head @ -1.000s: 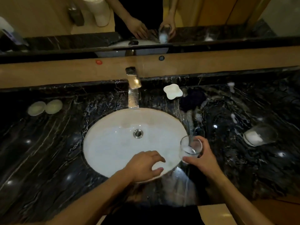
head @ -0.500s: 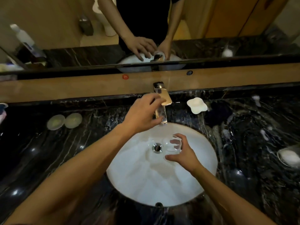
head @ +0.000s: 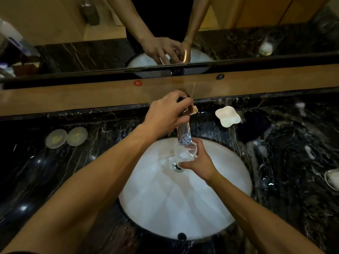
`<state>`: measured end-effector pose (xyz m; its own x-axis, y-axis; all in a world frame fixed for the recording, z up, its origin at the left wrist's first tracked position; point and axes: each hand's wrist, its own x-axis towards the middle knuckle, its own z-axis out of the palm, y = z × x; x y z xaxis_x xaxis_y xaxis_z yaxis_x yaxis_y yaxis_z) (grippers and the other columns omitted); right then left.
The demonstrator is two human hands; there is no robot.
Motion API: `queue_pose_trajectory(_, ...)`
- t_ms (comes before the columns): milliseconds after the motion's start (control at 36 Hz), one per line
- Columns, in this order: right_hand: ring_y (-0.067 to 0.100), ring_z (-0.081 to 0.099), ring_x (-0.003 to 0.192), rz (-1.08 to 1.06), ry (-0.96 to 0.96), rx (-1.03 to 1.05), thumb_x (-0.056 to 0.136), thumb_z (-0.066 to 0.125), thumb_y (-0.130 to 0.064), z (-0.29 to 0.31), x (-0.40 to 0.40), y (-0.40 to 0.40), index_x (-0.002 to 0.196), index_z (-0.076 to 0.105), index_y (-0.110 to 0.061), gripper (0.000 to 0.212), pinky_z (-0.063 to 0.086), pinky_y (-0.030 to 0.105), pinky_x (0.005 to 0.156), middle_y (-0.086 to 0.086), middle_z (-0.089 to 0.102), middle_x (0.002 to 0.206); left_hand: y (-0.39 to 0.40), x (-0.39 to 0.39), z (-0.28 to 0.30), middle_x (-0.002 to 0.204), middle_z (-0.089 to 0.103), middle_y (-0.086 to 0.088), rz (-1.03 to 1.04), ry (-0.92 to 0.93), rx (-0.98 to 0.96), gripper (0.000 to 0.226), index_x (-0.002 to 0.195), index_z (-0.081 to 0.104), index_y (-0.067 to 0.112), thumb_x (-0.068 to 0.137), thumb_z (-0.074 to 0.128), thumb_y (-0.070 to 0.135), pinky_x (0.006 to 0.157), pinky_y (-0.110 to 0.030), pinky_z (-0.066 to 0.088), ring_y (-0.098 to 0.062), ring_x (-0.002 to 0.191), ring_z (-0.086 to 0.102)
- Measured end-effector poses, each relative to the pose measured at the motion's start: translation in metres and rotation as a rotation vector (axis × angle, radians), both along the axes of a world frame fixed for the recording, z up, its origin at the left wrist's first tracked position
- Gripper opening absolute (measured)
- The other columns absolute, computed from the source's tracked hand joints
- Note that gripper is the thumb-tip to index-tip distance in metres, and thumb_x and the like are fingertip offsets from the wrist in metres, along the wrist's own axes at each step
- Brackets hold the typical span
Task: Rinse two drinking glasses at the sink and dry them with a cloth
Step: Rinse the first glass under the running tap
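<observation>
A clear drinking glass (head: pixel 185 153) is held upright in my right hand (head: pixel 199 163), right under the spout of the chrome faucet (head: pixel 184 133), over the white oval sink (head: pixel 211 208). My left hand (head: pixel 166 114) grips the faucet handle at the top. Water seems to run into the glass. A second glass (head: pixel 332 178) lies on its side at the counter's far right edge, partly cut off. A dark cloth (head: pixel 254 123) lies on the counter right of the faucet.
The black marble counter (head: pixel 55 180) holds two round pale lids (head: pixel 66 137) at the left and a white flower-shaped dish (head: pixel 227 116) right of the faucet. A wooden ledge and a mirror run along the back, reflecting my hands.
My right hand carried the glass from the counter's edge into the basin and up under the spout. My left hand rose from the sink rim and closed on the faucet handle.
</observation>
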<state>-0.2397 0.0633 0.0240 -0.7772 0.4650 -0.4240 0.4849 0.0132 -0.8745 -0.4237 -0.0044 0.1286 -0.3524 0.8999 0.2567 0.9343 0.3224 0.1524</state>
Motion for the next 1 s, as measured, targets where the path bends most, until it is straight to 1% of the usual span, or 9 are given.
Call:
queue_pose_trajectory(194, 0.01, 0.057, 0.105, -0.008, -0.017, -0.002, 0.066, 0.087, -0.009, -0.003, -0.001, 0.001, 0.129, 0.039, -0.042, 0.086, 0.053, 0.039, 0.092, -0.01, 0.057, 0.125, 0.001, 0.001, 0.001, 0.132, 0.056, -0.002, 0.018, -0.009, -0.008, 0.042, 0.125, 0.056, 0.026, 0.087, 0.06, 0.042, 0.061, -0.03, 0.04, -0.024, 0.103, 0.061)
queue_pose_trajectory(278, 0.01, 0.057, 0.105, -0.001, -0.022, 0.004, 0.065, 0.088, -0.01, -0.004, -0.001, 0.0, 0.132, 0.039, -0.041, 0.088, 0.055, 0.04, 0.091, -0.011, 0.057, 0.126, 0.0, 0.001, 0.0, 0.134, 0.054, 0.001, 0.031, -0.034, 0.008, 0.043, 0.128, 0.054, 0.028, 0.087, 0.059, 0.041, 0.061, -0.032, 0.049, -0.022, 0.112, 0.058)
queue_pose_trajectory(333, 0.011, 0.057, 0.107, -0.001, -0.021, -0.001, 0.065, 0.088, -0.01, -0.005, -0.001, -0.001, 0.132, 0.038, -0.041, 0.089, 0.055, 0.038, 0.089, -0.014, 0.057, 0.125, -0.006, 0.003, -0.002, 0.14, 0.05, 0.001, 0.055, -0.109, 0.062, 0.049, 0.135, 0.051, 0.028, 0.088, 0.059, 0.04, 0.073, -0.034, 0.054, -0.018, 0.125, 0.051)
queue_pose_trajectory(417, 0.012, 0.058, 0.108, 0.002, -0.026, 0.002, 0.065, 0.088, -0.01, -0.006, 0.0, -0.001, 0.131, 0.038, -0.043, 0.089, 0.055, 0.035, 0.087, -0.016, 0.057, 0.125, -0.034, 0.01, -0.014, 0.146, 0.044, -0.001, 0.164, -0.266, 0.213, 0.059, 0.143, 0.045, 0.025, 0.089, 0.06, 0.04, 0.099, -0.033, 0.044, -0.017, 0.134, 0.042)
queue_pose_trajectory(500, 0.014, 0.059, 0.107, -0.003, -0.034, 0.026, 0.065, 0.089, -0.012, -0.005, 0.001, 0.0, 0.131, 0.039, -0.041, 0.088, 0.052, 0.028, 0.082, -0.012, 0.06, 0.124, -0.086, 0.017, -0.045, 0.146, 0.042, -0.004, 0.431, -0.41, 0.303, 0.059, 0.144, 0.043, 0.023, 0.09, 0.054, 0.042, 0.108, -0.043, 0.04, -0.021, 0.135, 0.04)
queue_pose_trajectory(639, 0.021, 0.06, 0.106, 0.01, -0.082, 0.048, 0.066, 0.091, -0.025, -0.002, 0.0, 0.006, 0.13, 0.038, -0.039, 0.084, 0.047, 0.029, 0.081, -0.003, 0.063, 0.12, -0.198, 0.037, -0.118, 0.151, 0.036, -0.015, 0.854, -0.383, -0.071, 0.071, 0.146, 0.039, 0.024, 0.086, 0.039, 0.062, 0.108, -0.062, 0.035, -0.037, 0.14, 0.033)
queue_pose_trajectory(750, 0.023, 0.06, 0.107, 0.053, -0.115, 0.114, 0.062, 0.092, -0.031, -0.001, 0.0, 0.003, 0.134, 0.037, -0.037, 0.091, 0.053, 0.038, 0.088, -0.004, 0.063, 0.121, -0.26, 0.059, -0.158, 0.165, 0.01, -0.008, 0.92, -0.422, -0.397, 0.091, 0.156, 0.017, 0.031, 0.078, 0.019, 0.077, 0.117, -0.065, 0.002, -0.04, 0.15, 0.0)
queue_pose_trajectory(917, 0.018, 0.058, 0.105, -0.036, -0.047, 0.24, 0.065, 0.091, -0.025, -0.005, 0.006, -0.012, 0.132, 0.035, -0.039, 0.088, 0.05, 0.029, 0.081, -0.008, 0.058, 0.122, -0.265, 0.065, -0.17, 0.166, 0.008, -0.006, 0.896, -0.368, -0.363, 0.084, 0.157, 0.016, 0.033, 0.083, 0.023, 0.072, 0.117, -0.065, -0.003, -0.037, 0.151, -0.005)
queue_pose_trajectory(1000, 0.02, 0.058, 0.104, -0.011, -0.078, 0.362, 0.064, 0.089, -0.03, -0.007, 0.001, -0.015, 0.134, 0.036, -0.039, 0.088, 0.054, 0.038, 0.082, -0.008, 0.06, 0.123, -0.268, 0.064, -0.173, 0.166, 0.01, -0.006, 0.891, -0.345, -0.355, 0.084, 0.157, 0.018, 0.031, 0.082, 0.028, 0.068, 0.116, -0.066, 0.0, -0.038, 0.152, -0.003)
